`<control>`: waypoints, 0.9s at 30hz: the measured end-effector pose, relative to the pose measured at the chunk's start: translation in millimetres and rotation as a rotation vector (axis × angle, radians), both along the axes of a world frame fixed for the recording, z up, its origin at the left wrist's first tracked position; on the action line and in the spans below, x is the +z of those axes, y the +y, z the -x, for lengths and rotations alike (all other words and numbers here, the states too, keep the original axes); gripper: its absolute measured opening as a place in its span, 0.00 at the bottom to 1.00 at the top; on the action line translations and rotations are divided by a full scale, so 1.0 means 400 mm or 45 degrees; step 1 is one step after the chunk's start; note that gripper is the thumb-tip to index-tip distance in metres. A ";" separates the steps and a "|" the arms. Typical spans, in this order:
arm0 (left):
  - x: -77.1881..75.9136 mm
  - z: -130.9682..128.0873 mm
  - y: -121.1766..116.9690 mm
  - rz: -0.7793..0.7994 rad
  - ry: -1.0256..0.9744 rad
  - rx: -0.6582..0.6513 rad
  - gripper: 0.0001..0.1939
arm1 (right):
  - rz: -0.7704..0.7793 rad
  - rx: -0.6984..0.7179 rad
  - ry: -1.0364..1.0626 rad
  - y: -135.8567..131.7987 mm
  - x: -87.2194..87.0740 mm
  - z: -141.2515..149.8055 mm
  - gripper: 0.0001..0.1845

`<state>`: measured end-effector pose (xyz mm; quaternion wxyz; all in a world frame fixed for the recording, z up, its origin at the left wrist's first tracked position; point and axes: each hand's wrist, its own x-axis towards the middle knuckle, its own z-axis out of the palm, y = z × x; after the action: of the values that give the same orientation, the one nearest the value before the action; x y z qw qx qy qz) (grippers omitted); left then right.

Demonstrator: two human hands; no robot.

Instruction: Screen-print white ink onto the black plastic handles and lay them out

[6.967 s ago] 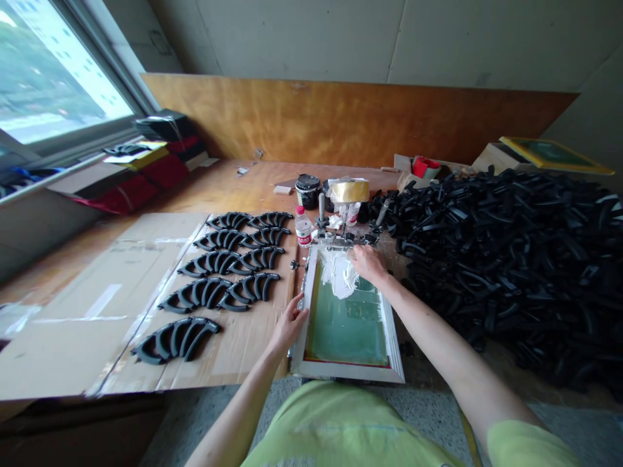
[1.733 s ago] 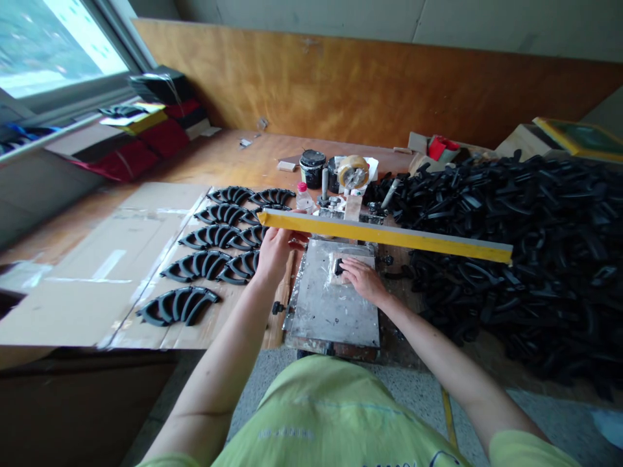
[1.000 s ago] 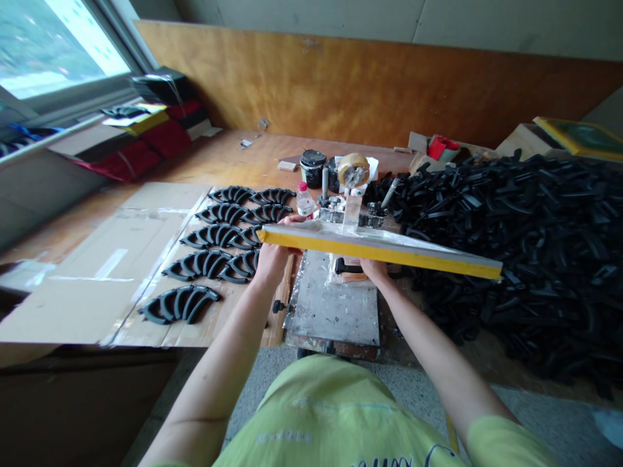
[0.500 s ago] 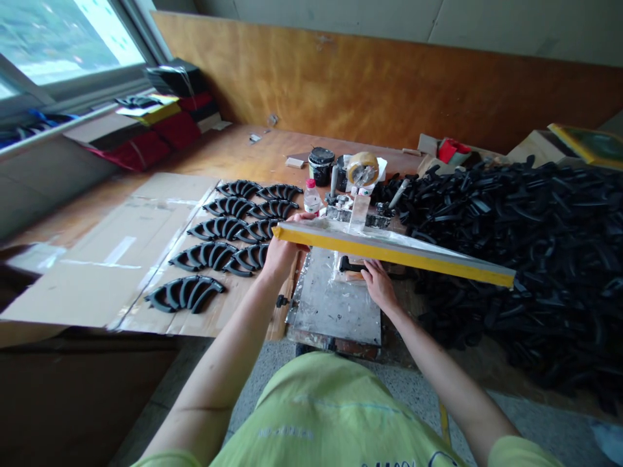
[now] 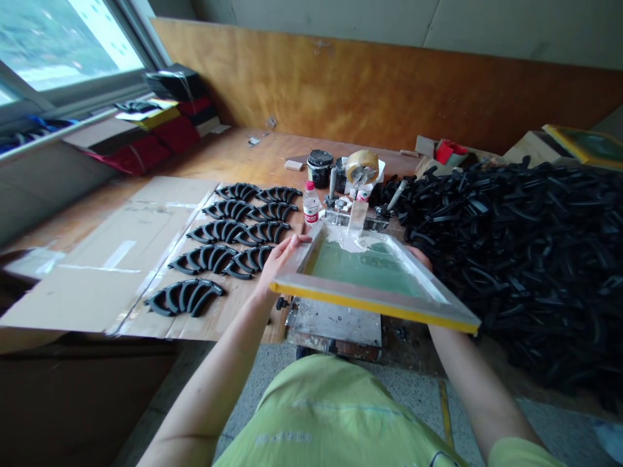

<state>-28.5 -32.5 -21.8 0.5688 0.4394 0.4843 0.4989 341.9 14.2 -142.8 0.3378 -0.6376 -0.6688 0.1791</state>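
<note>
A screen-printing frame [image 5: 374, 300] with green mesh and a yellow front edge hangs tilted, hinged at its far end, above a grey metal plate [image 5: 335, 322]. White ink [image 5: 351, 241] lies at the mesh's far end. My left hand [image 5: 278, 261] grips the frame's left rail. Only a small part of my right hand [image 5: 419, 257] shows behind the frame's right rail, and its fingers are hidden. The black part that lay on the plate is covered by the frame.
Rows of black curved plastic parts [image 5: 228, 250] lie on cardboard [image 5: 111, 259] to the left. A big heap of the same parts [image 5: 525, 240] fills the right. A small bottle [image 5: 310, 206], an ink tin [image 5: 320, 168] and a tape roll [image 5: 362, 167] stand behind the frame.
The frame has swung down from nearly edge-on to a low tilt over the plate. My right hand left the black part on the plate and went to the frame's right side.
</note>
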 end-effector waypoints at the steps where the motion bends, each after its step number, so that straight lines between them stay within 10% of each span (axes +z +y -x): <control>1: -0.022 0.011 -0.011 0.064 0.028 -0.038 0.25 | -0.022 -0.097 -0.002 0.020 0.025 -0.007 0.23; 7: -0.215 0.033 -0.070 0.309 0.133 -0.111 0.35 | -0.329 0.117 -0.305 0.122 0.153 0.168 0.30; 11: -0.309 0.020 -0.080 0.308 0.123 -0.070 0.42 | -0.138 0.299 -0.601 0.159 0.158 0.295 0.20; 19: -0.338 0.026 -0.072 0.349 0.171 -0.085 0.39 | -0.047 0.614 -0.687 0.034 0.094 0.294 0.11; 24: -0.336 0.026 -0.075 0.350 0.173 -0.079 0.39 | -0.065 0.999 -0.666 -0.021 0.128 0.251 0.14; 27: -0.331 0.024 -0.077 0.347 0.172 -0.081 0.38 | -0.024 0.888 -0.635 0.006 0.138 0.256 0.12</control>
<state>-38.0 -63.1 -154.3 0.6047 0.4058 0.5705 0.3797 239.5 16.6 -87.5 0.0909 -0.3939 -0.9071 0.1168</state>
